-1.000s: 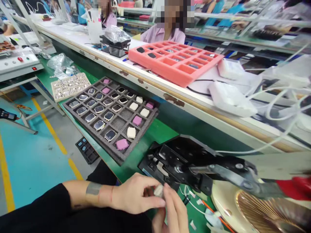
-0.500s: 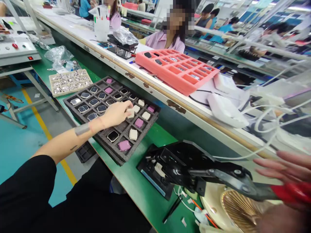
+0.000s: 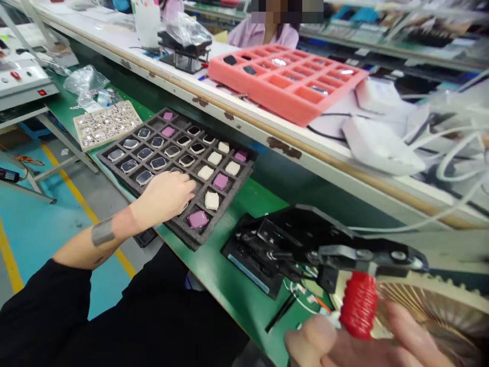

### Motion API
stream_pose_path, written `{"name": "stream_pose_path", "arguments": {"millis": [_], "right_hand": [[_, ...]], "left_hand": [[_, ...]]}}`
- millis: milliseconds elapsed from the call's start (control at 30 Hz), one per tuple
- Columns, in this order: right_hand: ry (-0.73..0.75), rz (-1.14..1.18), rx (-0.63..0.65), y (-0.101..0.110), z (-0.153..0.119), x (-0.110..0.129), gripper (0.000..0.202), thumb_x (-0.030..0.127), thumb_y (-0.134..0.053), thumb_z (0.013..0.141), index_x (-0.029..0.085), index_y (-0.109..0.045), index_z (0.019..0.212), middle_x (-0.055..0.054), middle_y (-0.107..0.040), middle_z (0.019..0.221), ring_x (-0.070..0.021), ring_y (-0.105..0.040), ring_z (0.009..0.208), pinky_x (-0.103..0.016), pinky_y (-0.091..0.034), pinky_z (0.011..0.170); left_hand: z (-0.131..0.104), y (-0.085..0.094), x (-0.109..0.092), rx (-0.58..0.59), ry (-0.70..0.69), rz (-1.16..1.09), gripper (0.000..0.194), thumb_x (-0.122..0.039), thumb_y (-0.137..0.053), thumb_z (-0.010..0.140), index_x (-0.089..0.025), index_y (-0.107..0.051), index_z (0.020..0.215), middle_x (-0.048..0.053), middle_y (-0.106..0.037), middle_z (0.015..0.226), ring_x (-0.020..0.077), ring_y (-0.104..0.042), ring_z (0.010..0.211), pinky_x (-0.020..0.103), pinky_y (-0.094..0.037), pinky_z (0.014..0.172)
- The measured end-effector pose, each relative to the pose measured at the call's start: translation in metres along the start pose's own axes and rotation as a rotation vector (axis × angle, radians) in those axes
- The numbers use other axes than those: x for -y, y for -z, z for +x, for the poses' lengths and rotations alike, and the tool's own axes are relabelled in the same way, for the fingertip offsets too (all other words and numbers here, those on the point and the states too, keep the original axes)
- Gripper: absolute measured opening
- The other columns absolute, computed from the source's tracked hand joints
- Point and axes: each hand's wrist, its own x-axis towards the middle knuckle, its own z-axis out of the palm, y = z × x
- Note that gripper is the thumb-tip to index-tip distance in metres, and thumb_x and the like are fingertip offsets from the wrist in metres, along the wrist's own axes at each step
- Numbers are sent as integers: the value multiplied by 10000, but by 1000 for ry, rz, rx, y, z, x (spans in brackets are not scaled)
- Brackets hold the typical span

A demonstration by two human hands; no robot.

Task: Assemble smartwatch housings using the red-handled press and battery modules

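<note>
My left hand [image 3: 168, 196] is over the near part of a black foam tray [image 3: 217, 219], its fingers curled down into a compartment. A watch case [image 3: 186, 207] shows partly beneath them; whether they pinch it is hidden. Compartments around hold dark-faced watch cases [image 3: 158, 163], cream pieces [image 3: 211, 201] and purple pieces [image 3: 197, 219]. At the lower right, my right hand [image 3: 367, 351] closes around the red ribbed handle [image 3: 359, 306] of a black lever press [image 3: 290, 234], thumb on one side and fingers on the other. The handle points downward.
A coral foam tray [image 3: 263, 89] sits on the raised shelf, beside white blocks and cables [image 3: 382, 137]. A cream tray of small metal parts [image 3: 107, 125] lies beyond the black tray. Black tweezers [image 3: 280, 312] rest near the press. A person in pink [image 3: 263, 33] is across the shelf.
My left hand has moved nearer from a cream piece, which now sits in its compartment. The press lever's red handle has swung left and points down, with my right hand around it. The view has shifted.
</note>
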Motion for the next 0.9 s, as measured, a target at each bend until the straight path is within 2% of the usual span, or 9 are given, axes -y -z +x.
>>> {"name": "stream_pose_path", "arguments": {"millis": [67, 100, 200, 267, 400, 500, 633, 733, 900], "right_hand": [[36, -41, -102, 22, 0, 6, 664, 458, -876, 840, 366, -724, 1480, -90, -729, 1080, -304, -732, 808, -458, -548, 672], [-39, -81, -37, 33, -2, 11, 532, 400, -837, 890, 297, -775, 1408, -100, -752, 1028, -302, -740, 794, -448, -550, 682], [-371, -229, 477, 65, -20, 31, 244, 309, -688, 1038, 193, -774, 1234, -114, -784, 1000, -296, -758, 890, -420, -561, 790], [-410, -316, 775, 79, -38, 44, 250, 346, -598, 1097, 171, -728, 1220, -119, -775, 1014, -288, -739, 926, -405, -544, 819], [-547, -495, 1113, 83, -70, 64, 417, 355, -515, 1126, 108, -619, 1446, -131, -769, 1049, -290, -719, 965, -404, -516, 862], [-664, -554, 1130, 73, -79, 72, 446, 285, -449, 1135, 115, -569, 1530, -143, -783, 1129, -267, -730, 983, -378, -507, 864], [-696, -517, 1116, 62, -74, 74, 491, 390, -469, 1171, 126, -547, 1578, -138, -788, 1170, -271, -748, 996, -365, -510, 849], [-709, -525, 1122, 57, -71, 69, 487, 368, -488, 1162, 146, -545, 1591, -129, -790, 1195, -261, -753, 965, -352, -486, 802], [-763, -524, 1094, 53, -70, 60, 400, 358, -521, 1158, 217, -629, 1517, -85, -790, 1163, -218, -729, 889, -333, -378, 696]], "left_hand": [[-22, 0, -3, 80, 50, 107, 269, -359, -623, 1131, -153, -776, 1051, 125, -750, 1023, 347, -731, 995, 462, -541, 851], [-31, -1, -5, 112, 70, 146, 300, -393, -630, 1129, -146, -783, 1058, 137, -752, 1043, 358, -734, 1012, 464, -550, 849], [-44, -5, -8, 142, 80, 192, 380, -430, -556, 1151, -135, -795, 1130, 167, -772, 1105, 381, -744, 1103, 460, -565, 862], [-44, -5, -4, 131, 65, 230, 427, -447, -492, 1151, -137, -781, 1203, 188, -790, 1150, 402, -750, 1148, 462, -561, 848], [-26, -6, 21, 234, 2, 265, 561, -553, -435, 1095, -133, -748, 1296, 199, -814, 1181, 408, -790, 1040, 450, -543, 778], [-11, -17, 44, 341, 50, 235, 614, -717, -503, 1002, -210, -786, 1201, 128, -832, 1067, 369, -772, 860, 410, -504, 721], [-13, -31, 61, 212, 68, 148, 476, -728, -675, 877, -302, -759, 1073, 22, -799, 1020, 280, -689, 784, 344, -432, 720], [-24, -32, 59, 157, 134, 26, 445, -725, -722, 868, -370, -736, 1135, -47, -758, 976, 241, -639, 792, 331, -400, 759], [-42, -24, 37, -67, 489, -387, 316, -575, -903, 799, -408, -827, 1056, -114, -712, 800, 205, -653, 778, 352, -449, 802]]}}
